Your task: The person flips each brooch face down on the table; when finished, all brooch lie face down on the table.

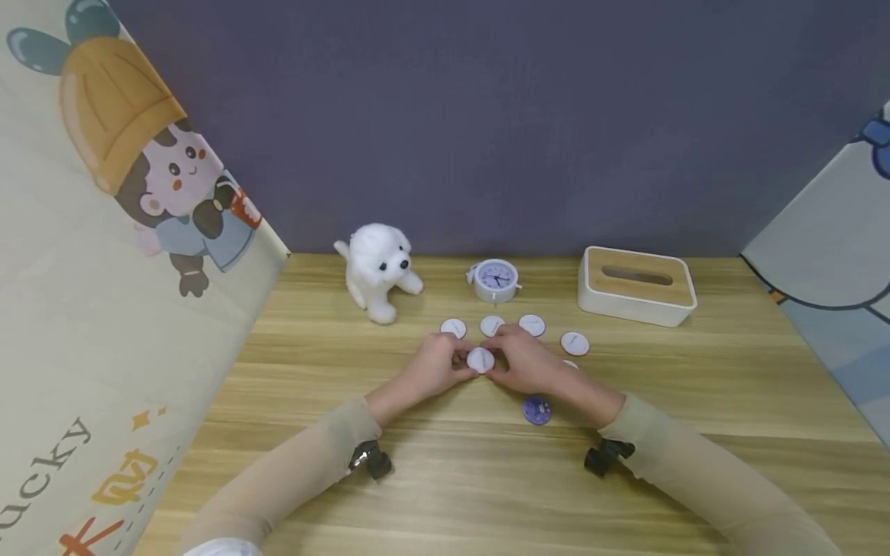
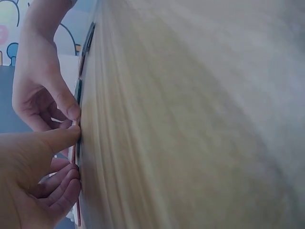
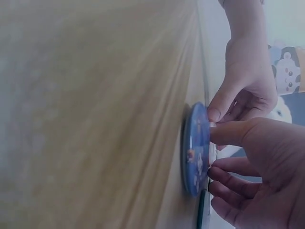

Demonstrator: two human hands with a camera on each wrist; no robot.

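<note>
In the head view a small white disc [image 1: 480, 360] with a dark line of print lies between both hands near the middle of the wooden table. My left hand [image 1: 439, 366] pinches its left edge with thumb and fingers. Its right edge is pinched by my right hand [image 1: 526, 360]. Beyond the hands lie more white discs [image 1: 574, 344], one partly hidden by the right forearm. A purple-blue disc [image 1: 537, 410] with a picture sits nearer, below the right wrist; the right wrist view shows this blue disc [image 3: 197, 150] close up, beside the fingers.
A white plush dog [image 1: 378, 270] stands at the back left. Right of it are a round alarm clock [image 1: 496, 279] and a white tissue box [image 1: 636, 305] with a wooden lid. A dark wall [image 1: 487, 123] closes the back of the table [image 1: 459, 494]; printed cloths hang at both sides.
</note>
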